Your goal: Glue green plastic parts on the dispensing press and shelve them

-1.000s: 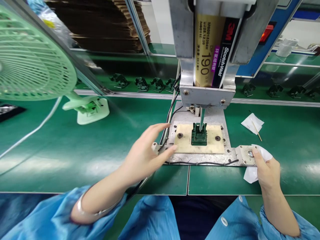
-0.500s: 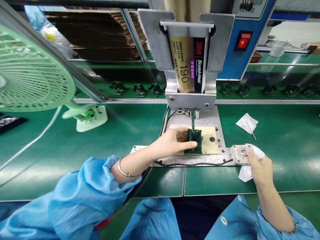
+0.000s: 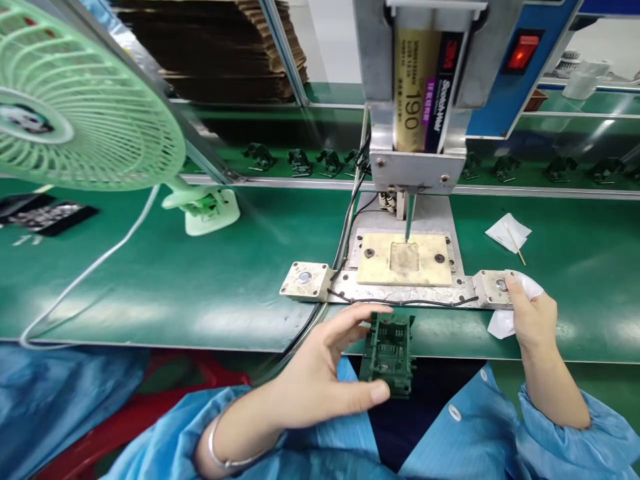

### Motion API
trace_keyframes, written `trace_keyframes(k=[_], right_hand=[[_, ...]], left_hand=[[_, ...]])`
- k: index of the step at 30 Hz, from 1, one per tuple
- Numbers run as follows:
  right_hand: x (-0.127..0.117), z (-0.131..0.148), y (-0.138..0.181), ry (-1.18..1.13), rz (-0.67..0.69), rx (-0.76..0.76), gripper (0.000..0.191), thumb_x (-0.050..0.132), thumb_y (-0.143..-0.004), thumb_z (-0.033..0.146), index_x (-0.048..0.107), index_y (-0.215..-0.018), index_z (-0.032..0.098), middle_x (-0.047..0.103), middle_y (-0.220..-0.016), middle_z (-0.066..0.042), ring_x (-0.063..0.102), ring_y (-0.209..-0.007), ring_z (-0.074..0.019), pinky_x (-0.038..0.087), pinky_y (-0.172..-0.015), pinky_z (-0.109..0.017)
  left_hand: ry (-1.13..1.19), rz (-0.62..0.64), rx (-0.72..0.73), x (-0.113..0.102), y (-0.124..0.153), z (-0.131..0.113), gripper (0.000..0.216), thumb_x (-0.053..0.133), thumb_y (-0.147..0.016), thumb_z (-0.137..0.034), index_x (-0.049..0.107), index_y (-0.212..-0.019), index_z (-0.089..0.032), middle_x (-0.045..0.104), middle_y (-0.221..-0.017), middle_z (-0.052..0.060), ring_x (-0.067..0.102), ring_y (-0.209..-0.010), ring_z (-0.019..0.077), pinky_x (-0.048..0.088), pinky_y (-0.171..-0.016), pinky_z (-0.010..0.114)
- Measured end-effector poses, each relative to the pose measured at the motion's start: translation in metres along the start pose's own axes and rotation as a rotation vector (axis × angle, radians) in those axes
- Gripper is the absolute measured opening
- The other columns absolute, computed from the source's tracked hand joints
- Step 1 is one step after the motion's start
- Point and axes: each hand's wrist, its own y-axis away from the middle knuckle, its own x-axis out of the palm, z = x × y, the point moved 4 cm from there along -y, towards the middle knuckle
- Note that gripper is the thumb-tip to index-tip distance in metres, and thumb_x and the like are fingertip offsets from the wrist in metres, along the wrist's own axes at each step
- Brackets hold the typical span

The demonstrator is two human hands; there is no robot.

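Note:
My left hand (image 3: 325, 370) grips a dark green plastic housing (image 3: 389, 353) with an open, boxy middle, held between thumb and fingers in front of the bench edge. My right hand (image 3: 536, 320) is closed on a white wipe (image 3: 501, 324), its thumb beside the round button of the right button box (image 3: 493, 288). Behind the hands stands a glue dispenser with a 3M Scotch-Weld cartridge (image 3: 413, 93). Its nozzle (image 3: 410, 217) points down at a cream fixture plate (image 3: 370, 272) with a square recess.
A green fan (image 3: 120, 127) stands at left, its white cable crossing the bench. The left button box (image 3: 306, 280) flanks the fixture. Several dark green parts (image 3: 300, 162) line the ledge behind. A white paper (image 3: 507, 232) with a stick lies at right. Below left is a red chair (image 3: 125, 420).
My left hand has drawn the green housing off the fixture plate, toward my body, and it now shows its open side. My right hand keeps its place by the button box. The view has shifted.

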Motion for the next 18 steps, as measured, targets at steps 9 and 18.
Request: trace_keyframes(k=[9,18], right_hand=[[-0.011,0.013,0.014,-0.074,-0.226,-0.102,0.06,0.075,-0.071,0.063,0.075,-0.1,0.011,0.074,-0.103,-0.013,0.069,-0.098,-0.0358,0.058,-0.081,-0.045],[-0.021,0.04,0.158,0.229,-0.064,-0.76,0.021,0.075,-0.079,0.038,0.068,-0.083,0.019,0.063,-0.065,-0.008,0.064,-0.059,-0.0264,0.054,-0.053,-0.039]], left_hand=[[-0.076,0.036,0.447,0.013,0.031,-0.023,0.075,0.083,-0.067,-0.012,0.054,-0.135,-0.023,0.064,-0.121,0.013,0.062,-0.114,0.0299,0.053,-0.101,0.043],[-0.01,-0.036,0.517,0.012,0.033,-0.023,0.067,0.078,-0.072,-0.015,0.052,-0.134,-0.022,0.061,-0.115,0.011,0.058,-0.116,0.028,0.05,-0.106,0.044]])
